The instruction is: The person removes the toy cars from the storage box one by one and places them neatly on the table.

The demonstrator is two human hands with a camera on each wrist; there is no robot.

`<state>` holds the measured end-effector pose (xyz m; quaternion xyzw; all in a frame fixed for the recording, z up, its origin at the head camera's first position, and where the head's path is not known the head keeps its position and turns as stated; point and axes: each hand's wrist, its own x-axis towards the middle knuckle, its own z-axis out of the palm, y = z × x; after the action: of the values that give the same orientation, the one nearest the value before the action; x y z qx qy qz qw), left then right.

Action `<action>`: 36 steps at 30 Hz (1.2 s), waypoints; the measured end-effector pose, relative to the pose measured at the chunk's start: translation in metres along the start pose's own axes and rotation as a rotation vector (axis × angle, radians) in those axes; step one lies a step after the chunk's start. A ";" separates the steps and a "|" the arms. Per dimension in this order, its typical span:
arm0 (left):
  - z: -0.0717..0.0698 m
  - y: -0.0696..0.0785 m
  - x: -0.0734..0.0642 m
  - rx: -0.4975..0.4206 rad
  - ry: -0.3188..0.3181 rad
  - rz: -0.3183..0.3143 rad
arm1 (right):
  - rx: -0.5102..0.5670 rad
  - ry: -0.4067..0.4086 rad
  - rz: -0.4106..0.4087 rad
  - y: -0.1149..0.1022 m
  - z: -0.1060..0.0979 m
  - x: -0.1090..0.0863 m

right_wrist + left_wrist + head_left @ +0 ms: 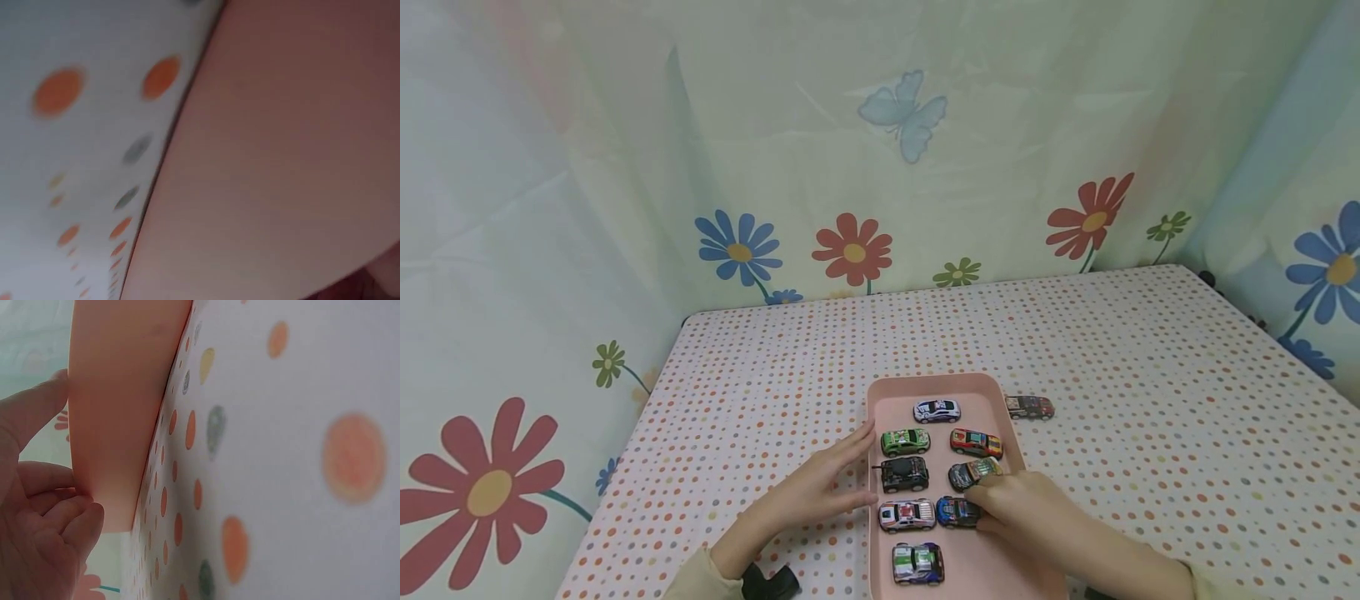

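Observation:
A pink tray [929, 385] holds several toy cars. My left hand [816, 487] rests against its left side, fingers spread along the rim. In the left wrist view, that hand [47, 500] touches the tray wall [119, 412]. Over the tray's right side, my right hand [1018, 508] pinches the right end of a blue toy car [953, 512], partly hidden by the fingers. Just above it, a dark green toy car [972, 472] sits at an angle near the knuckles. The right wrist view mostly shows the tray's outer wall [269, 144].
Also in the tray are a white-and-blue car [936, 410], green car [906, 442], red car [976, 442], black vehicle [904, 473], white car [907, 515] and silver-green car [917, 563]. Outside its right wall lies another dark car [1030, 407] on the dotted tablecloth [775, 375].

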<state>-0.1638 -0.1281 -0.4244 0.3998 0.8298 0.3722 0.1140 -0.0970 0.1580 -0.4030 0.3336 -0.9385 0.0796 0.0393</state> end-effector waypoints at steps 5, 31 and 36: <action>-0.001 0.000 0.001 -0.005 -0.002 0.002 | 0.023 0.005 0.034 -0.001 -0.003 0.001; 0.001 0.000 -0.001 0.025 -0.003 0.009 | 0.200 0.094 0.286 0.155 -0.058 0.051; 0.001 0.000 0.000 0.027 -0.008 -0.007 | 0.146 -0.001 0.309 0.169 -0.041 0.053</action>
<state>-0.1633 -0.1279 -0.4248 0.3997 0.8358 0.3591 0.1131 -0.2438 0.2614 -0.3772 0.1871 -0.9705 0.1523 0.0017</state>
